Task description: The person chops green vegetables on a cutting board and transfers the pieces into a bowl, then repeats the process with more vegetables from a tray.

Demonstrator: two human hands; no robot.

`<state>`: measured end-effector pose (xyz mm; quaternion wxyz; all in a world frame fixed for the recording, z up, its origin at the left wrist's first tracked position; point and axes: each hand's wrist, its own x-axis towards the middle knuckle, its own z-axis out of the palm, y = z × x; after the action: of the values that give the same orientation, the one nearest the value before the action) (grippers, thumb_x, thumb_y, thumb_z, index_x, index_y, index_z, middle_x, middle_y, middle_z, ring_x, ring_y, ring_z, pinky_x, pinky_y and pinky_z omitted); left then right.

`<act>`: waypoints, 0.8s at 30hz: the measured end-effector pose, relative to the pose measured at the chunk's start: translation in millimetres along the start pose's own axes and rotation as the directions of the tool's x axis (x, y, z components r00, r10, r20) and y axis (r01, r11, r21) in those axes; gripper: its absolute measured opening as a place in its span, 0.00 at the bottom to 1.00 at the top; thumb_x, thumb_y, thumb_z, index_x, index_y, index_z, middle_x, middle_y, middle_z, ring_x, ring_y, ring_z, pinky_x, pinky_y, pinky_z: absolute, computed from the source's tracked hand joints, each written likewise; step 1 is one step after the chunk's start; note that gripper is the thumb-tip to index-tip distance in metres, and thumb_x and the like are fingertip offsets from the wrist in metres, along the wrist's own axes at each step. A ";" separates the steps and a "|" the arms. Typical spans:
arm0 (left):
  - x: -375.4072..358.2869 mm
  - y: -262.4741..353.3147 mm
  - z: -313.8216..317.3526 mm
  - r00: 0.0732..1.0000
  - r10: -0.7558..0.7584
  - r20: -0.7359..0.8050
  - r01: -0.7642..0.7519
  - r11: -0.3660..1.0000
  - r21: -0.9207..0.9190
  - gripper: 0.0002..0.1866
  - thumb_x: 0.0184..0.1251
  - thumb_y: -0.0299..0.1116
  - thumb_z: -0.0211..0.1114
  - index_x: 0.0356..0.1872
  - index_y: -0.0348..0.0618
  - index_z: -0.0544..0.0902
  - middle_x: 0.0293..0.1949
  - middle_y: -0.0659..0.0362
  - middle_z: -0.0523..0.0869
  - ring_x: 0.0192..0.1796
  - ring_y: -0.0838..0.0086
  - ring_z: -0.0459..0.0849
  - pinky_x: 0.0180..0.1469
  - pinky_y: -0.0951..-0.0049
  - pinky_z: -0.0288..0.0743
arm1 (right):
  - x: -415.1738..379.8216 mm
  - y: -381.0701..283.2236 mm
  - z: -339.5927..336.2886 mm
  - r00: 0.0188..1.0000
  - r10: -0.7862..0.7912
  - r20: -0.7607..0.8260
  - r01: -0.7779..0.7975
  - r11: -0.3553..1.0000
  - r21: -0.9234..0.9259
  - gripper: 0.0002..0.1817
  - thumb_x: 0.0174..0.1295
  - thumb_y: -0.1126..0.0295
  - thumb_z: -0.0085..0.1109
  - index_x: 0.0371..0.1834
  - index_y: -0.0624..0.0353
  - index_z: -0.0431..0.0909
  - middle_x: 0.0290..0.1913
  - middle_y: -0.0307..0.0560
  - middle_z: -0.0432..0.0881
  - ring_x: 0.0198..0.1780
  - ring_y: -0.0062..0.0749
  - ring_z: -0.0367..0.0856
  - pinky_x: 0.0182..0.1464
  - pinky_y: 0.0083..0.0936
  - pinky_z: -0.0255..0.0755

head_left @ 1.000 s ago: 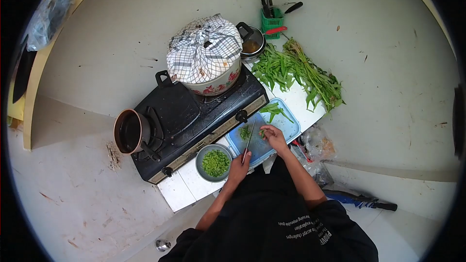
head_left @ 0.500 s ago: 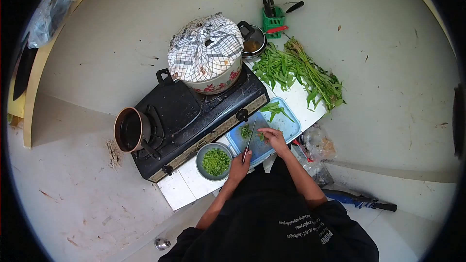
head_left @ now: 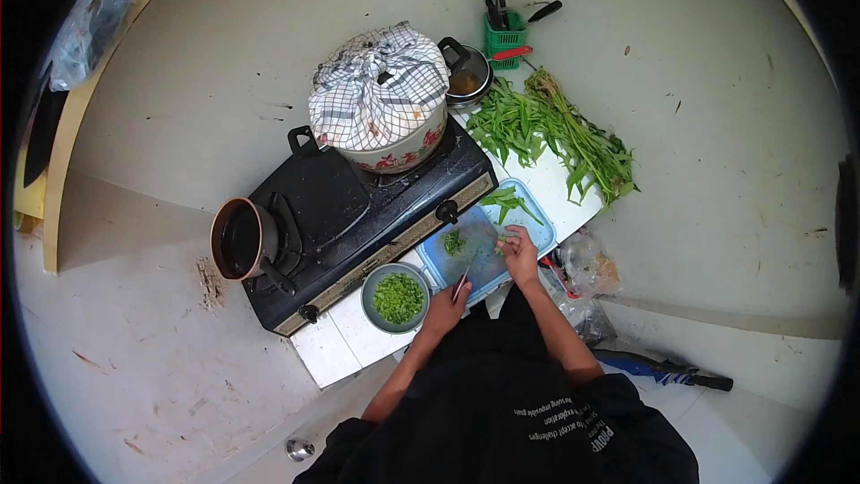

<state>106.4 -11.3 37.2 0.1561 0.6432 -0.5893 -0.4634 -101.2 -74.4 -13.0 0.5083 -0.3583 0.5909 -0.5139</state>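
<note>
My left hand [head_left: 445,307] is closed round the handle of a knife [head_left: 466,273], whose blade lies low over the blue cutting board [head_left: 481,275]. At the board's right side, the fingers of my right hand [head_left: 520,257] are pinched together near a bit of green; what they hold is too small to make out. A small pile of chopped greens [head_left: 452,242] sits on the board to the left of the blade. Long green leaves [head_left: 507,203] rest in the light blue tray [head_left: 535,226]. The grey bowl [head_left: 366,303] holds more chopped greens.
A black stove [head_left: 394,212] bears a cloth-wrapped pot [head_left: 385,159] and a small saucepan [head_left: 238,240]. Leafy stalks [head_left: 573,139] lie on the white tiled counter [head_left: 331,350]. Behind are a small pan [head_left: 466,82] and a green basket [head_left: 504,40] of utensils. Plastic bags [head_left: 587,269] lie at right.
My right hand has shifted slightly right, away from the knife. The knife has tilted lower and its tip has swung right, with my left hand still round its handle.
</note>
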 end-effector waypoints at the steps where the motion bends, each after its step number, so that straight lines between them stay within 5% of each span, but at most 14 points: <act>1: -1.0 0.3 2.0 1.000 0.004 0.024 -0.004 1.000 0.013 0.33 0.75 0.58 0.55 0.37 0.29 0.84 0.28 0.36 0.84 0.36 0.42 0.86 0.41 0.52 0.76 | -0.1 0.6 -5.2 0.999 0.005 -0.038 -0.007 0.998 -0.060 0.09 0.65 0.81 0.63 0.47 0.66 0.82 0.40 0.45 0.87 0.37 0.23 0.84 0.44 0.20 0.76; 7: -4.0 -9.2 15.0 0.995 -0.016 0.096 0.014 1.000 0.028 0.36 0.74 0.61 0.53 0.37 0.28 0.84 0.31 0.33 0.85 0.40 0.38 0.86 0.45 0.51 0.77 | -13.5 -7.6 -22.4 0.988 -0.142 -0.066 0.101 0.901 -0.422 0.10 0.61 0.80 0.67 0.46 0.62 0.88 0.38 0.49 0.87 0.34 0.26 0.84 0.39 0.24 0.77; 10: 7.3 -25.2 19.7 0.997 -0.071 -0.020 0.070 0.996 -0.058 0.36 0.75 0.60 0.53 0.36 0.27 0.84 0.30 0.33 0.84 0.40 0.37 0.86 0.44 0.50 0.77 | -13.3 -0.8 -19.0 0.958 -0.286 -0.010 0.249 0.850 -0.463 0.12 0.58 0.78 0.70 0.47 0.59 0.89 0.38 0.51 0.87 0.34 0.29 0.84 0.39 0.25 0.77; 13: 10.1 -24.9 15.6 0.989 -0.106 -0.101 0.102 0.994 -0.044 0.36 0.75 0.60 0.53 0.36 0.27 0.84 0.28 0.33 0.84 0.39 0.37 0.86 0.44 0.49 0.77 | -12.1 -7.8 -9.4 0.957 -0.279 0.079 0.278 0.807 -0.520 0.12 0.57 0.76 0.70 0.45 0.61 0.88 0.38 0.55 0.87 0.37 0.45 0.87 0.43 0.32 0.79; 16: 4.6 -11.3 9.5 0.990 -0.110 -0.083 0.106 0.993 -0.047 0.36 0.75 0.59 0.53 0.35 0.27 0.84 0.28 0.33 0.84 0.39 0.38 0.86 0.44 0.48 0.77 | -6.8 -8.0 7.0 0.987 -0.155 0.052 0.162 0.899 -0.407 0.11 0.58 0.76 0.70 0.44 0.63 0.87 0.39 0.53 0.87 0.36 0.42 0.85 0.41 0.29 0.78; 24: -3.2 1.6 4.1 0.998 -0.042 -0.041 0.042 0.999 -0.012 0.34 0.75 0.60 0.53 0.36 0.30 0.84 0.29 0.35 0.84 0.39 0.38 0.86 0.43 0.49 0.77 | -3.6 -11.4 19.0 0.869 -0.460 0.182 0.460 0.619 -0.637 0.08 0.56 0.74 0.68 0.39 0.59 0.88 0.37 0.51 0.86 0.40 0.48 0.82 0.46 0.39 0.76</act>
<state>102.6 -7.4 37.6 0.1620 0.6640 -0.5699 -0.4562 -83.2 -78.0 -0.3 0.1994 -0.6535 0.6217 -0.3830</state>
